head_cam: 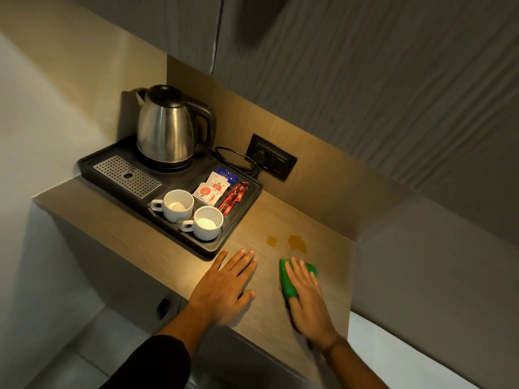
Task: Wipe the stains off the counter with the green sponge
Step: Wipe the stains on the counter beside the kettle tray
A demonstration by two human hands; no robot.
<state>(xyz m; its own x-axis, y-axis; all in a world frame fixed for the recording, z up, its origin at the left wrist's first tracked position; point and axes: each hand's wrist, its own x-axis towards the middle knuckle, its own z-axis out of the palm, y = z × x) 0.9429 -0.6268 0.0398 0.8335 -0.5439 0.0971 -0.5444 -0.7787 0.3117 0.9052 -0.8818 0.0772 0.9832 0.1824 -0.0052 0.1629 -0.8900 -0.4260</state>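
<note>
While the right hand (309, 299) presses flat on the green sponge (289, 284), fingers spread over its top in a loose open-palmed grip that pins rather than pinches, the sponge sits on the worktop (174, 265) just short of the stains (296, 242). Two amber patches lie just beyond it, the smaller one (271, 240) nearer the black tray (213, 249). The left hand (224, 287) lies open and empty, palm down, bracing beside the tray. To do this well, I would push the sponge forward with even pressure across both patches, overlapping strokes, and keep clear of the tray and its cups (205, 223).
</note>
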